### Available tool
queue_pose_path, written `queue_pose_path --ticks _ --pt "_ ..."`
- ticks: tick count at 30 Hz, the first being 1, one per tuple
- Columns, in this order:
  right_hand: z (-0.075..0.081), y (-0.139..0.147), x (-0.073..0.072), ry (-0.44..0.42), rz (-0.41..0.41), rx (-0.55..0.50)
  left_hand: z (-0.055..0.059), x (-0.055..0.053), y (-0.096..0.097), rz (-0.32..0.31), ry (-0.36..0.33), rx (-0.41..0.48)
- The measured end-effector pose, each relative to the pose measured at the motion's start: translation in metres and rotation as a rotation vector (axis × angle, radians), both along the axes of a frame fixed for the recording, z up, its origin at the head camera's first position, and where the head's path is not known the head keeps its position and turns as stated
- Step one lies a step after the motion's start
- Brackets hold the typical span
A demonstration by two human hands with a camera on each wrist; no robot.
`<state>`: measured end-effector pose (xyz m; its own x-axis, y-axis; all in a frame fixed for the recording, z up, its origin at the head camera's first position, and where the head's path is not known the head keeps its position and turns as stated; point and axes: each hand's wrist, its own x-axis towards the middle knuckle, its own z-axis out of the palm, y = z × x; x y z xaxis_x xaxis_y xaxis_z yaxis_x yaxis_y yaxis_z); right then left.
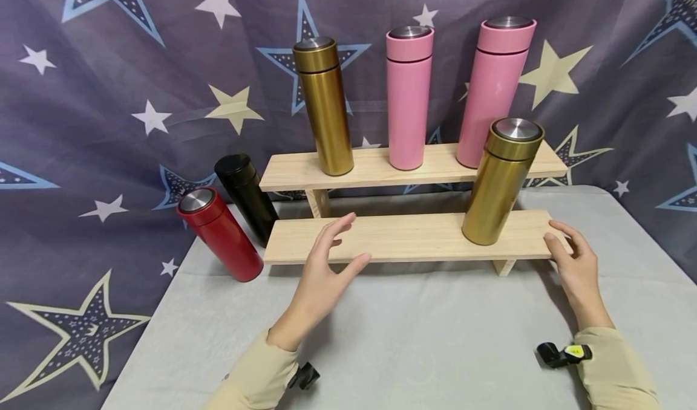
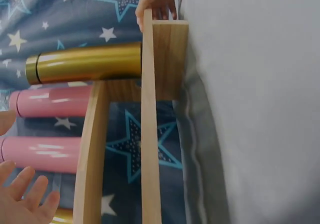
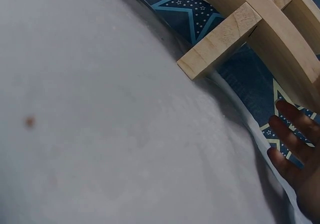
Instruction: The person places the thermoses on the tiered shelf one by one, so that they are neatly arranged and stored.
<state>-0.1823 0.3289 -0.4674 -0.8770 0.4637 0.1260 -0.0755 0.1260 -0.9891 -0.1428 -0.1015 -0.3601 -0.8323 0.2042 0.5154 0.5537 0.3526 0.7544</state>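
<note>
My left hand (image 1: 321, 271) hovers in front of the lower wooden shelf (image 1: 403, 234), its thumb and fingers spread apart and nothing between them. At the shelf's right end is my right hand (image 1: 579, 271), with thumb and index fingertip right at the board's edge. The right wrist view shows its other fingers (image 3: 292, 129) loosely extended beside the board. Nearest to it, a gold thermos bottle (image 1: 498, 183) with a steel-topped lid stands on the lower shelf. Another gold bottle (image 1: 327, 107) and two pink bottles, one central (image 1: 409, 98) and one rightward (image 1: 495, 92), stand on the upper shelf (image 1: 367, 171).
Left of the stand, a red bottle (image 1: 220, 234) stands on the grey cloth-covered table (image 1: 425, 337), with a black bottle (image 1: 247, 195) behind it. A star-patterned curtain (image 1: 136, 174) hangs behind everything. Wooden supports, such as the front right one (image 1: 504, 267), carry the shelves.
</note>
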Motion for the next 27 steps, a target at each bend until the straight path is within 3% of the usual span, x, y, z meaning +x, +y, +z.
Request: queue_pose_path --ticks 27 --pt "0.001 0.000 0.000 0.005 -0.005 -0.025 -0.030 0.022 -0.078 0.217 -0.098 -0.008"
